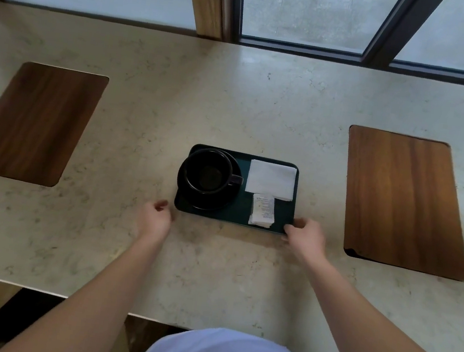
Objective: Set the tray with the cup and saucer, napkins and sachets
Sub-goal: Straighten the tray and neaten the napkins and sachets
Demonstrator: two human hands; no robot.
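My right hand (304,236) has its fingers curled at the near right corner of the dark green tray (238,210), fingertips touching the rim, though I can't tell if it's an actual grip. My left hand (155,216) is loosely curled, holding nothing, just beside the tray's near left corner and not touching it. The tray sits mid-counter on the pale stone countertop (234,102), between two wooden inlays. On it: black cup (207,174) on its black saucer (207,199) at left, handle pointing right, white napkins (271,179) stacked at the far right, sachets (263,211) piled just in front of them.
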